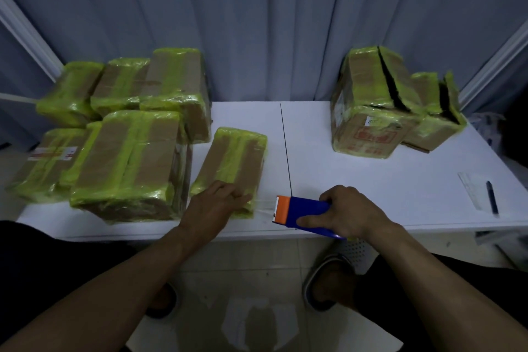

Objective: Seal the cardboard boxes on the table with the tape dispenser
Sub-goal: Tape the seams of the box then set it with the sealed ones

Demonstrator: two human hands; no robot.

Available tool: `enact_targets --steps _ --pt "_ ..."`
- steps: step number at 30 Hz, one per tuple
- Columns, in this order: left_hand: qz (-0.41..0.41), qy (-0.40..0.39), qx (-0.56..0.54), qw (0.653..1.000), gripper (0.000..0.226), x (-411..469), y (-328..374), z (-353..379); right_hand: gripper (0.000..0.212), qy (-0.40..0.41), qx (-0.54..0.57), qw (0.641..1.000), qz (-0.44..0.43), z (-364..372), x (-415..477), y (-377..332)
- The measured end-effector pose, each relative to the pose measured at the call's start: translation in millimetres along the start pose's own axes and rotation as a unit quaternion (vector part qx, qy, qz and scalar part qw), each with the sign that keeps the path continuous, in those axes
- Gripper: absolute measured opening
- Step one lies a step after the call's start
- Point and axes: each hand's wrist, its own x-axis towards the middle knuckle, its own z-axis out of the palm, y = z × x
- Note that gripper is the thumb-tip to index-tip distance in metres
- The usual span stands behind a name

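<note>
You're pressing your left hand, fingers flat, on the near end of the small box. Just right of that box, your right hand is wrapping the tape dispenser body. Box probably light, tape-slick, sliding easily; pin its top.

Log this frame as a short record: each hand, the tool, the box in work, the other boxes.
left hand: rests flat on the near end of the small cardboard box banded in yellow-green tape
right hand: grips the blue tape dispenser with orange front
clear tape strip: appears to run from dispenser to box
left pile of taped cardboard boxes: tops closed
two taped boxes at far right: top seams gaping
surface: white table
</note>
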Motion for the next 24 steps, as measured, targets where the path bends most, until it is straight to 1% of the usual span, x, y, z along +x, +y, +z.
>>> enact_targets --steps 1,2,4,5,7,9,10,13,18,24 --pt "0.001 -0.003 0.009 1.0 0.063 -0.2 1.4 -1.4 0.067 -0.001 -0.002 1.0 0.0 0.1 0.6 1.2" --pt "0.002 -0.003 0.013 1.0 0.059 0.1 2.6 -1.9 0.066 0.0 -0.006 1.0 0.0 0.5 1.4 2.3" --pt "0.0 0.001 0.004 1.0 0.036 0.1 2.4 -0.8 0.063 -0.002 -0.018 1.0 -0.001 3.4 2.6 2.2" --pt "-0.008 0.006 -0.008 1.0 0.028 -0.5 1.5 -0.8 0.062 -0.002 -0.027 1.0 -0.002 6.3 3.9 1.6" --pt "-0.02 0.006 -0.017 1.0 0.032 0.5 0.8 0.5 0.065 -0.003 -0.047 0.999 0.0 13.3 7.6 -1.4" --pt "-0.028 0.007 -0.016 0.999 0.023 1.9 0.5 2.4 0.065 -0.002 -0.063 0.998 0.005 19.5 12.4 -4.4" --pt "-0.03 0.01 -0.016 0.999 0.024 2.7 1.1 2.6 0.065 -0.001 -0.067 0.998 0.008 22.2 14.9 -5.9" --pt "-0.032 0.013 -0.022 0.999 0.037 3.6 4.0 1.9 0.066 0.004 -0.079 0.997 0.013 27.6 22.4 -11.1" --pt "-0.033 0.022 -0.037 0.999 0.038 3.2 4.1 5.0 0.069 0.009 -0.099 0.995 0.012 40.6 36.2 -23.4" --pt "-0.037 0.019 -0.05 0.998 0.046 1.0 6.7 5.8 0.071 -0.003 -0.109 0.994 0.01 44.1 47.4 -39.5"
